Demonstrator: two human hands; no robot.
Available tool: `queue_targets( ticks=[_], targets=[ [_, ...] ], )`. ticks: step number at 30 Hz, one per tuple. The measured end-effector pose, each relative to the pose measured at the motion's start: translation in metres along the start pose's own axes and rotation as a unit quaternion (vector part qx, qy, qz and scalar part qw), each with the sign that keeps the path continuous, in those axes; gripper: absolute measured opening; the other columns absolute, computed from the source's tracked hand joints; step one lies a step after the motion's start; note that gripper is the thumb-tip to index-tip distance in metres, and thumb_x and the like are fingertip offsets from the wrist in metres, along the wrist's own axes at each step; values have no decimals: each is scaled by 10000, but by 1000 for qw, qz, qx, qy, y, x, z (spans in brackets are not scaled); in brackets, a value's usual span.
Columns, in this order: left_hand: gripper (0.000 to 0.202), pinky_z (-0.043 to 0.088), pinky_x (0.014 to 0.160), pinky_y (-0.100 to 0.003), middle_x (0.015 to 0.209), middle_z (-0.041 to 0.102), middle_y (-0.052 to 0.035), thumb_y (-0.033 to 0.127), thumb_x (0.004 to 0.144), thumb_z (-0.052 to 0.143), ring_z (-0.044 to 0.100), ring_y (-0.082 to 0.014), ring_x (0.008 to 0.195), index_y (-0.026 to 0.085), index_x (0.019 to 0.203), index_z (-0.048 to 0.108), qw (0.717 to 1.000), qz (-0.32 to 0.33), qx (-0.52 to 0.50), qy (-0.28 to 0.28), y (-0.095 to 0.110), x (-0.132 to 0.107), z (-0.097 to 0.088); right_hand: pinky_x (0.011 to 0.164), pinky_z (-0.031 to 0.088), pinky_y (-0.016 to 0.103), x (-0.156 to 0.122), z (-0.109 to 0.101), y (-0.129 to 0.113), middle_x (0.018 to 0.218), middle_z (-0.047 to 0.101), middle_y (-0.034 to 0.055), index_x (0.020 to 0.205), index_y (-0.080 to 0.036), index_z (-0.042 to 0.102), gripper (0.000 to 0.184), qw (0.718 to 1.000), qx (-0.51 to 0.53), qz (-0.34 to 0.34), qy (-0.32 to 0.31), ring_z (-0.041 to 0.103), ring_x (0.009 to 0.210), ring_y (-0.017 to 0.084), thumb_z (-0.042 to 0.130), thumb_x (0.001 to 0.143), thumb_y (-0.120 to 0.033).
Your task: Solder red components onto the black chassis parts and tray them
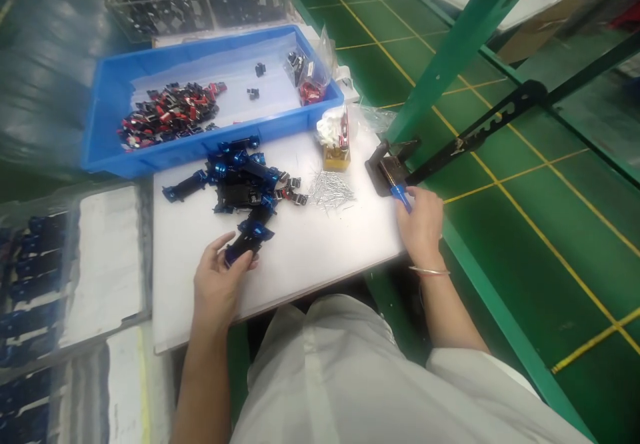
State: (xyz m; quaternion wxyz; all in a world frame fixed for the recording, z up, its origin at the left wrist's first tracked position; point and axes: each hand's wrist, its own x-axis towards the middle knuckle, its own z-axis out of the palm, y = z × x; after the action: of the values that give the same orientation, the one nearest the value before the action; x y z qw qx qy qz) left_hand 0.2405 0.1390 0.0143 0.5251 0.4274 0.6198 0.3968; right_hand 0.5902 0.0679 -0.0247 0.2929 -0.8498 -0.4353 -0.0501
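My left hand (pixel 223 281) is closed around a blue-and-black molded part (pixel 249 239) at the near side of the white board. A pile of similar blue-and-black parts (pixel 240 174) lies just beyond it. On the right, my right hand (pixel 423 224) grips a slim blue handle (pixel 401 197); its far end meets a dark block in a black metal fixture (pixel 383 167), and I cannot make out the tool's kind. Loose thin metal pins (pixel 331 189) lie between the hands. Beside the pile sit a few small black-and-red clips (pixel 294 194).
A blue tray (pixel 210 139) with red and black small pieces (pixel 173 112) stands behind the white board (pixel 320 257). A small yellow box (pixel 336 157) sits near the pins. Divided clear bins (pixel 200 14) are at the back. A green post (pixel 450 51) rises at right.
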Motion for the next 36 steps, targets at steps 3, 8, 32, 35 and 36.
queue_targets(
  ticks=[3,8,32,35,36],
  targets=[
    [578,597,826,-352,929,673,-23,382,649,817,707,-156,742,184,1158,628,998,9,18,-52,-8,-2,18,918,436,470,-4,5,-6,1009,674,121,979,-209,651,176,991,73,-116,-7,580,989,299,494,926,-269],
    [651,590,784,-346,867,674,-2,350,659,810,690,-159,732,203,1236,545,991,0,37,-126,-9,-6,43,841,468,427,-5,20,-26,907,678,63,899,-249,675,129,952,163,-225,-127,602,891,258,552,927,-225],
    [502,643,809,-343,1006,709,-69,175,740,672,731,-184,817,141,1233,587,982,-24,-64,-175,-20,-7,58,711,522,335,-19,-13,-68,874,654,46,981,-236,589,71,888,229,-343,-205,628,798,201,521,998,-249],
    [531,638,820,-333,1001,716,-62,149,737,654,734,-176,792,141,1264,589,981,-33,-70,-177,-22,-7,59,742,544,339,-31,-17,-85,917,679,55,1061,-232,609,98,856,256,-389,-226,649,820,194,553,986,-205],
    [541,637,822,-330,999,719,-62,144,736,652,734,-174,784,139,1273,590,981,-34,-70,-179,-22,-7,59,741,547,333,-34,-17,-90,916,679,55,1078,-227,609,116,846,261,-406,-226,650,821,190,563,980,-186]
  ],
)
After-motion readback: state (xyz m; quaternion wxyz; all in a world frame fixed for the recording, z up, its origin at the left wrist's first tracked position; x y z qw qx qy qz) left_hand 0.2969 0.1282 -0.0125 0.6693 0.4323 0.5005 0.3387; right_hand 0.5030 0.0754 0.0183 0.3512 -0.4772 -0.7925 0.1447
